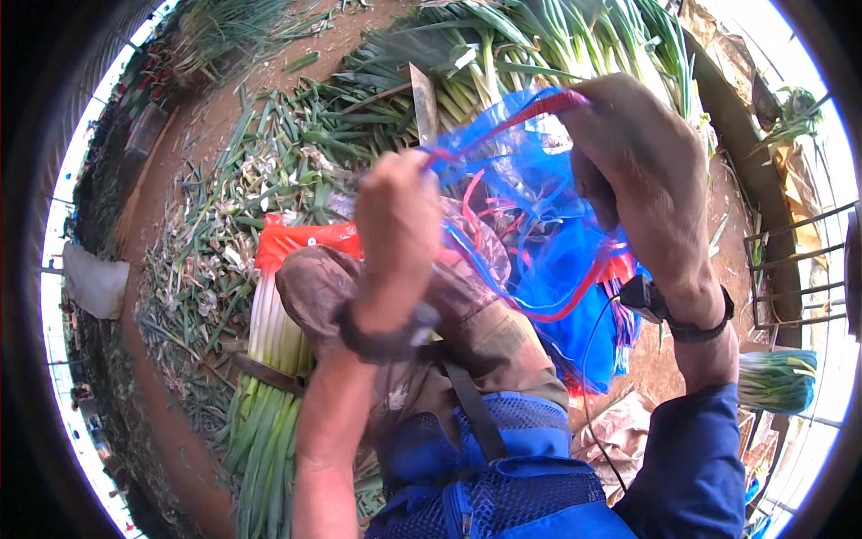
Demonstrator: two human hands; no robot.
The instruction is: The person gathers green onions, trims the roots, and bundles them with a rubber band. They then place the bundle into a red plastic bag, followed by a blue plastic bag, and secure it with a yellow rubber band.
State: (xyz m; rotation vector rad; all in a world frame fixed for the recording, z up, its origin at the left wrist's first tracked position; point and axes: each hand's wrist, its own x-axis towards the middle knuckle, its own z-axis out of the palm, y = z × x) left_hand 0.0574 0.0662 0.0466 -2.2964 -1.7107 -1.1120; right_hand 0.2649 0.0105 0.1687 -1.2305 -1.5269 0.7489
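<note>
My left hand (pixel 397 215) is closed on the red-and-blue edge of a blue mesh bag (pixel 532 168), above my knee. At the bag's other side, my right hand (pixel 626 141) is raised with the red edge band at its fingers; motion blur hides how its fingers grip. The mesh hangs in a loose loop between both hands. Beside my left knee lies a bundle of green onions or leeks (pixel 269 404), its root ends wrapped in red plastic (pixel 303 239). More blue netting (pixel 579 323) with red strands lies to the right of my legs.
Loose long green onions or leeks (pixel 579 40) are heaped in front. Cut leaves and peelings (pixel 222 202) cover the ground at left. An upright flat blade or slat (pixel 423 104) stands by the heap. At right are a metal rack (pixel 801 269) and a netted green bundle (pixel 778 381).
</note>
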